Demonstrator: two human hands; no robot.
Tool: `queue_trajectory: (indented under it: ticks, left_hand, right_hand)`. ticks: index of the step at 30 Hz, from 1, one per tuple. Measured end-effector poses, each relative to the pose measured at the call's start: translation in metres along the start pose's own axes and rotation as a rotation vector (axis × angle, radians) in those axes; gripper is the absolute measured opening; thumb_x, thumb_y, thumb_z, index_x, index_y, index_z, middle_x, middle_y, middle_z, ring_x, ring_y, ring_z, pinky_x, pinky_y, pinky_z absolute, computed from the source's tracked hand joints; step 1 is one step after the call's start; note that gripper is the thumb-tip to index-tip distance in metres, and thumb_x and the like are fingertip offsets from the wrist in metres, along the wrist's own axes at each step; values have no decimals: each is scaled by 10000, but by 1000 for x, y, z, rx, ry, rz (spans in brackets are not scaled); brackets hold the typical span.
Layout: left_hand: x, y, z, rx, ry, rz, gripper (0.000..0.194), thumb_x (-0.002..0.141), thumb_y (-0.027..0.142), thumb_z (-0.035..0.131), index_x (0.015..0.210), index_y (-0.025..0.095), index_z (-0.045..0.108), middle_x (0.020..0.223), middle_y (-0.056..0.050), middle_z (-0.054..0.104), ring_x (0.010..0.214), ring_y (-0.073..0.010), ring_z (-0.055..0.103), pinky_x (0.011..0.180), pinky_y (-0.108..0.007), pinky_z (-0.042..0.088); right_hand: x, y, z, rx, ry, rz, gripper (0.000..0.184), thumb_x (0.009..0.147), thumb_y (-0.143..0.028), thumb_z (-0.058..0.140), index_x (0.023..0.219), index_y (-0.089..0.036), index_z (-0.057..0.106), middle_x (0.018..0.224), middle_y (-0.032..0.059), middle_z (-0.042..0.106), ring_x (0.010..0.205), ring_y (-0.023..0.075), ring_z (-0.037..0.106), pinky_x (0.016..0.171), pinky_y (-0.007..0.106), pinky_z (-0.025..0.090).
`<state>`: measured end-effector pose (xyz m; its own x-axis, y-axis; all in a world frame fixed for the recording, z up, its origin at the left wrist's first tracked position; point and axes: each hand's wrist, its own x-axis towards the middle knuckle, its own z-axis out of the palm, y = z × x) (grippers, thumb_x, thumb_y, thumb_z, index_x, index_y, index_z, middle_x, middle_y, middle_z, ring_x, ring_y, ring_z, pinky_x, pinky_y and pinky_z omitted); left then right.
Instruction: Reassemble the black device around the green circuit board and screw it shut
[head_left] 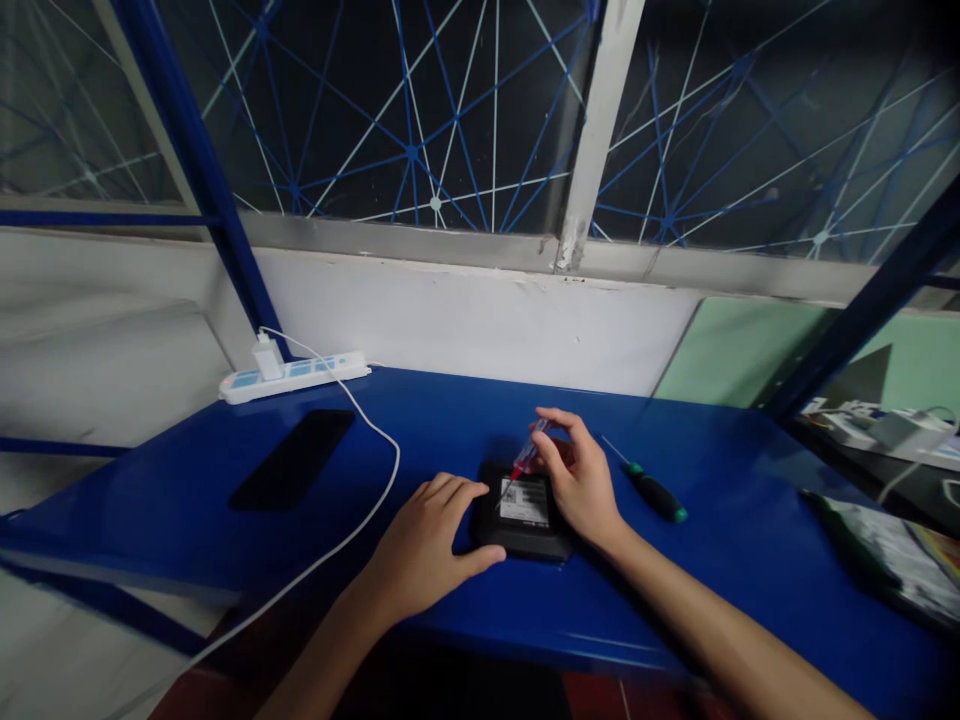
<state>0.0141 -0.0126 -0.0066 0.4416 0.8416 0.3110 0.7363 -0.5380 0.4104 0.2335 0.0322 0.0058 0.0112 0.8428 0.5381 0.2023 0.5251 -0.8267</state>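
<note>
A black box-like device [525,545] with a white printed label [525,502] lies flat near the desk's front edge. My left hand [427,540] steadies its left side, index fingertip at the far corner and thumb at the near edge. A small screwdriver [531,450] with a clear and red handle is pinched between the thumb and fingers of my right hand [583,478]. It tilts down to the left, and its thin shaft meets the device by the label's left edge. To the right lies a second screwdriver [654,492] with a black and green handle.
A black phone-like slab [294,460] lies on the blue desk [420,410]. Behind it, a white power strip [296,375] carries a plug, whose white cable [375,505] curves across the desk's left part. A plastic packet [892,555] and a cluttered dark surface sit at the right.
</note>
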Motion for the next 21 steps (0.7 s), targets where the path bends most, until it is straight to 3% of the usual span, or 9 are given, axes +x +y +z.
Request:
queue_trajectory:
  ticks: [6, 13, 21]
  left_hand:
    - [1, 0, 0, -10, -8, -6, 491, 811, 392, 801, 1228, 224, 604, 1218, -72, 687, 1149, -314, 622, 985, -480, 501]
    - [0, 1, -1, -4, -19, -25, 503, 812, 380, 813, 1244, 232, 603, 1215, -73, 683, 1137, -305, 625, 975, -457, 502]
    - [3, 2, -2, 22, -31, -36, 518, 809, 402, 816, 1246, 221, 605, 1211, -77, 688, 1136, -314, 625, 969, -463, 497]
  right_hand:
    - [1, 0, -2, 92, -67, 47, 345, 1006, -431, 521, 1310, -277, 577, 1283, 96, 675, 757, 166, 721, 731, 360, 618]
    - [2, -4, -2, 20, -27, -6, 319, 968, -420, 596, 1246, -269, 640, 999, 37, 639, 721, 140, 646, 668, 301, 599]
    - [2, -4, -4, 93, -109, 59, 414, 1007, -417, 519, 1398, -289, 568, 1215, 79, 688, 862, 179, 720, 745, 343, 618]
